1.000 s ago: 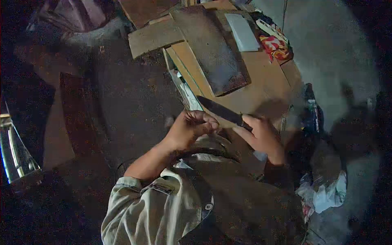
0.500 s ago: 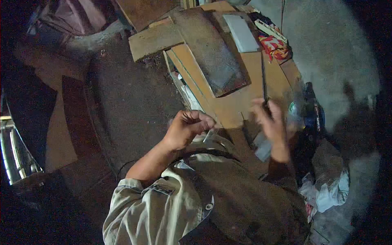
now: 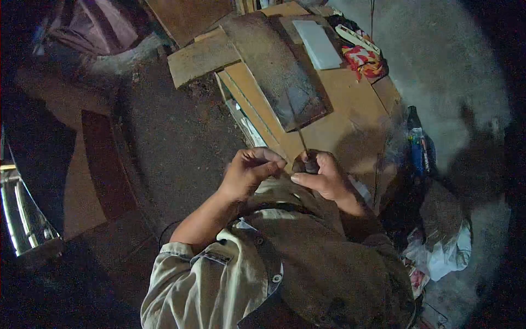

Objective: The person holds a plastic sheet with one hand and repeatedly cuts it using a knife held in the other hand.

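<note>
My right hand (image 3: 329,178) is closed around the dark handle of a thin rod-like tool (image 3: 299,125). Its slender shaft points away from me, over the near end of a stained board (image 3: 276,71). Whether it is a file or a screwdriver is not clear. Just left of it, my left hand (image 3: 249,175) is closed with thumb and fingers pinched together. What that pinch holds, if anything, is too small or hidden to make out. Both hands are close together in front of my waist, with a narrow gap between the fingertips.
The stained board lies on a brown cardboard surface (image 3: 350,104). A white slab (image 3: 316,45) and a red-and-yellow patterned cloth (image 3: 364,61) lie at its far right. Dark bottles (image 3: 417,145) stand at right, with white plastic bags (image 3: 449,255) nearer me.
My right hand has moved left with the tool, from the right side to beside my left hand. The tool's shaft now tilts left. My left hand has stayed nearly in place.
</note>
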